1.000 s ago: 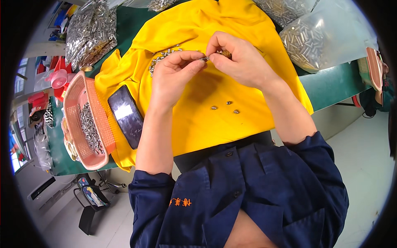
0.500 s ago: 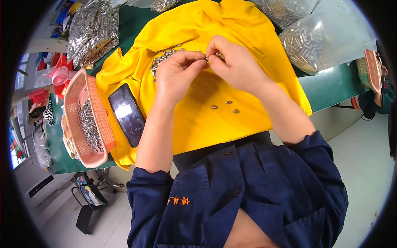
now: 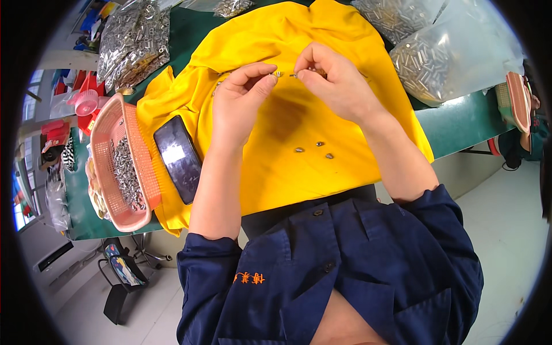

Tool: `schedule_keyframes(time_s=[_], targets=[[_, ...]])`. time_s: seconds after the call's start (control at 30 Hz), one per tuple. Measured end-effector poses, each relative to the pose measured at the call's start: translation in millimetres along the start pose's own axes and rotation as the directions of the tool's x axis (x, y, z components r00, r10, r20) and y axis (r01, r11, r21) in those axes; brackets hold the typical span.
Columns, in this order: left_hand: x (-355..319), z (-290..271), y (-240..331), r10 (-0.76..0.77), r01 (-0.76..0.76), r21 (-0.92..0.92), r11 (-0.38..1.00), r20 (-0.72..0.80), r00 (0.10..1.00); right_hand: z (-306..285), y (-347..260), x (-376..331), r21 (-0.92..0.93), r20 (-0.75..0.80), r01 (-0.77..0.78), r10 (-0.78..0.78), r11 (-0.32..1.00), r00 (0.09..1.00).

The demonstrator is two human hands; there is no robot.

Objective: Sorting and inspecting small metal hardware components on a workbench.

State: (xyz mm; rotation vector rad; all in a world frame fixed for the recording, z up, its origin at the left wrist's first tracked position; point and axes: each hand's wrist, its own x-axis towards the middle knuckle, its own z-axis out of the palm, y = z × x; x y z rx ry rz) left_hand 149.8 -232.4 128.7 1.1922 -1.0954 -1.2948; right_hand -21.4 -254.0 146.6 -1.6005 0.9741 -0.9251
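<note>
My left hand (image 3: 240, 102) pinches a small shiny metal piece (image 3: 279, 75) between thumb and fingertips; its exact kind is too small to tell. Just to the right, a thin dark metal pin (image 3: 293, 75) juts from the closed fingertips of my right hand (image 3: 334, 80). A narrow gap lies between the two. Both hands are over a yellow cloth (image 3: 339, 172) draped on the table. Nearer to me, three small metal pieces (image 3: 319, 144) lie loose on the cloth. Behind my left hand, a pile of small metal parts (image 3: 217, 86) is mostly hidden.
A dark phone (image 3: 179, 167) rests left of my forearm. Beside it stands a pink basket (image 3: 152, 190) with many small metal parts. Clear bags of metal pieces (image 3: 133, 49) and tubes (image 3: 422, 63) are at the far left and far right of the green table (image 3: 454, 123).
My hands have come apart, where before their fingertips met. The left moved slightly left and the right slightly up, so the metal piece and the pin now show separately.
</note>
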Motion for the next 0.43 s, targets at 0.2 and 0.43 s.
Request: schedule_keyframes(time_s=[0.2, 0.43], targets=[[1.0, -2.3, -3.7, -0.092, 0.195, -0.489, 0.85, 0.228, 0.969, 4.3, 2.6, -1.1, 0.061, -0.017, 0.075, -0.074, 0.995, 0.997], [-0.5, 0.9, -8.7, -0.066, 0.196, -0.499, 0.844, 0.267, 0.961, 3.1, -5.2, -4.2, 0.13, 0.031, 0.049, -0.054, 0.99, 0.998]])
